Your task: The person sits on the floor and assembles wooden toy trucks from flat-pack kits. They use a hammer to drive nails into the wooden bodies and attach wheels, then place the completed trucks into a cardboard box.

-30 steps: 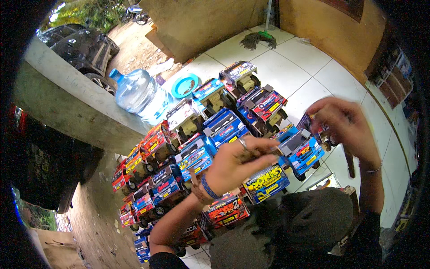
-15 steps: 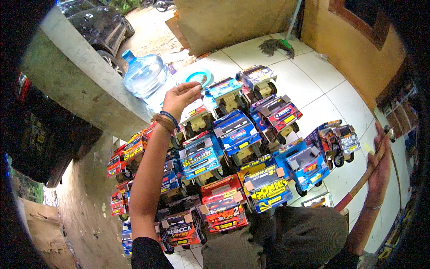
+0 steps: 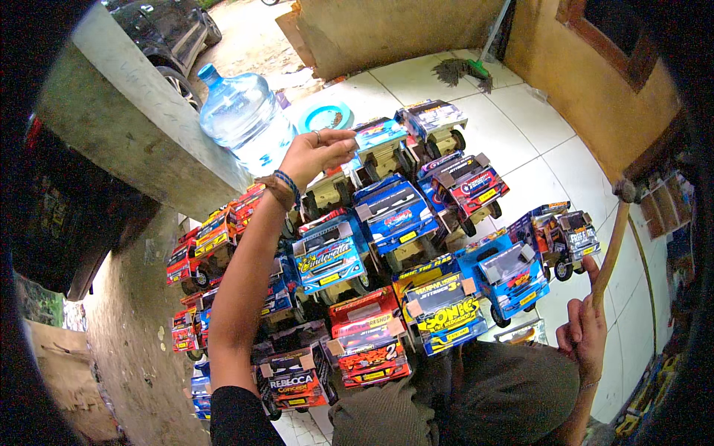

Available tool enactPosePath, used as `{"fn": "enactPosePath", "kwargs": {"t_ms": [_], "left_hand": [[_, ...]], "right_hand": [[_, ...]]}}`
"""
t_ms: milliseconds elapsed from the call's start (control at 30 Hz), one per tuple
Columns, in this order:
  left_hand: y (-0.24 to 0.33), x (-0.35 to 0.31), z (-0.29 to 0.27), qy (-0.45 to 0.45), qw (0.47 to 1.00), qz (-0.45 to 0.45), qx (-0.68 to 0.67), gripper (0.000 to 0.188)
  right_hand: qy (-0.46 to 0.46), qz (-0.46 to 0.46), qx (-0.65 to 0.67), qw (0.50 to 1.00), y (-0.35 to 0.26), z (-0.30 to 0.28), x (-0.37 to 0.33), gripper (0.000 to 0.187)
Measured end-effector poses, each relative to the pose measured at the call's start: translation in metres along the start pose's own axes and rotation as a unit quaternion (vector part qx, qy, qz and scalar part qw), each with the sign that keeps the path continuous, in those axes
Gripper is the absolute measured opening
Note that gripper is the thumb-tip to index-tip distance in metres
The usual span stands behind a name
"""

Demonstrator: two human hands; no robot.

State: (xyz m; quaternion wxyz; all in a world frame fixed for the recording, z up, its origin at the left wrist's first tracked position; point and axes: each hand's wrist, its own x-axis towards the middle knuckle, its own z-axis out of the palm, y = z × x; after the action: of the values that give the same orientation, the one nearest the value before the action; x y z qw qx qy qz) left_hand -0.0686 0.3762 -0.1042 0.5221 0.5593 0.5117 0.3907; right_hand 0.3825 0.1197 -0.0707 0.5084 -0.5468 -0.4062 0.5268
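Observation:
Above the back rows of toy trucks, my left hand [image 3: 323, 154] has its thumb and fingers pressed together. Whatever may be between the fingertips is too small to make out. Close beyond them stands a light blue toy truck [image 3: 381, 131]. At the right, my right hand [image 3: 585, 331] grips a hammer [image 3: 614, 249] by its wooden handle, index finger stretched up beside it and dark head at the top. Left of that hand are a blue toy truck [image 3: 509, 276] and a dark one with a white-and-grey front [image 3: 579, 236].
Several more colourful toy trucks [image 3: 394, 215] stand in rows on white tiles [image 3: 513, 137]. A large clear blue water bottle [image 3: 242, 111] and a turquoise plate [image 3: 305, 123] are behind them. A mop [image 3: 465, 72] leans near the back wall. Brown-grey cloth [image 3: 491, 390] covers the lower middle.
My right hand has moved down and left, and the hammer now points upward with its head higher. My left hand has shifted slightly right, its fingers turned flatter.

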Motion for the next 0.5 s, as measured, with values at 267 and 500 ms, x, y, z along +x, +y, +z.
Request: {"fn": "enactPosePath", "kwargs": {"t_ms": [267,500], "left_hand": [[0.012,-0.044,0.019,-0.131,0.990,-0.032,0.033,0.034],[0.021,-0.087,-0.029,-0.081,0.995,0.033,0.054,0.037]], "right_hand": [[-0.092,0.051,-0.147,0.983,-0.012,0.025,0.012,0.057],[-0.146,0.109,-0.204,0.962,-0.016,0.028,0.012,0.061]]}}
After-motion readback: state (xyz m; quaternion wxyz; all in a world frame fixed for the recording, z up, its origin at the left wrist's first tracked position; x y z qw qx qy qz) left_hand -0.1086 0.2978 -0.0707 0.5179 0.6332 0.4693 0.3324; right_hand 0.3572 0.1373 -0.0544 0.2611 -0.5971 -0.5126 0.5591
